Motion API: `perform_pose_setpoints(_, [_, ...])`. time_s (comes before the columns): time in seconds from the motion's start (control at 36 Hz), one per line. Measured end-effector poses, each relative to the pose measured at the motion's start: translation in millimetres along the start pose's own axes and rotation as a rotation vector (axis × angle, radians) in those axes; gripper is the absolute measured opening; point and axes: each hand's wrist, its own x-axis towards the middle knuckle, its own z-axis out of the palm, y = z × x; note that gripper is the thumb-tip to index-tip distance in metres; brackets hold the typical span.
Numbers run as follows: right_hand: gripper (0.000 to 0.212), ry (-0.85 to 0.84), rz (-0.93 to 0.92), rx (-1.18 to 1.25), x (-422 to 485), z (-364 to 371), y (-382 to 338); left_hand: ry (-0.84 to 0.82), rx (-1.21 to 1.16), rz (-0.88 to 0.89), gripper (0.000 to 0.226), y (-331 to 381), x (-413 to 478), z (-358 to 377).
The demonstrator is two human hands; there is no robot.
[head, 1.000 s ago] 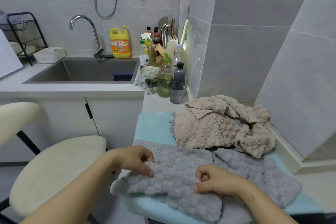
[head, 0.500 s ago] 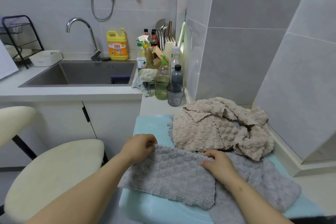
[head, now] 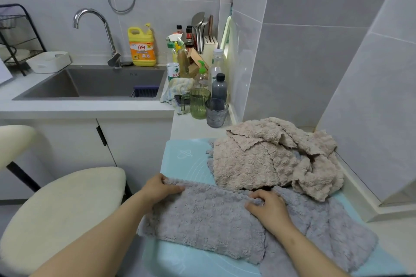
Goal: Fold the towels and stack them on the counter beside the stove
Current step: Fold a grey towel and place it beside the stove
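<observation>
Head view, fingers first: what have they got?

– Both hands are on the same grey towel. The left hand grips its corner at 10 o'clock with curled fingers. The right hand pinches a ridge of the far edge at 1 o'clock.

– Where does that towel lie?

– Flat on a pale blue mat at the near end of the bench. It overlaps a second grey towel that spreads toward 4 o'clock. A crumpled heap of beige towels sits just beyond at 1 o'clock, touching the grey ones.

– And the containers?

– At 12 o'clock a green ribbed cup and a grey glass stand side by side. Whether anything is in them I cannot tell. Behind them a knife block holds metal ladles and a wooden handle. At 10 o'clock the sink holds a purple slatted piece in its near right corner. A yellow detergent jug stands on the far rim. A white box sits by the sink's far left corner, contents hidden.
</observation>
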Motion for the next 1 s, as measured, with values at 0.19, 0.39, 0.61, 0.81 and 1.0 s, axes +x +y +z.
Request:
perform_pose_setpoints(0.19, [0.028, -0.019, -0.017, 0.037, 0.9, -1.0, -2.6, 0.092, -0.122, -0.058, 0.020, -11.5, 4.0, -14.6])
perform_pose_setpoints(0.39, [0.022, -0.126, -0.002, 0.097, 4.8, -6.2, -9.3, 0.189, -0.027, 0.044, 0.026, -17.8, 4.9, -23.8])
perform_pose_setpoints(0.61, [0.021, -0.083, -0.011, 0.280, 6.9, -7.9, -17.3, 0.192, 0.160, 0.112, 0.020, -14.2, 8.3, -23.5])
perform_pose_setpoints(0.81, [0.017, -0.125, 0.037, 0.272, 7.6, -6.1, -11.5, 0.184, 0.143, 0.047, 0.020, -13.6, 16.5, -21.1])
perform_pose_setpoints(1.0, [0.016, -0.244, 0.107, 0.274, 11.1, -9.8, -12.9, 0.190, 0.193, 0.061, 0.016, -13.0, 21.5, -20.7])
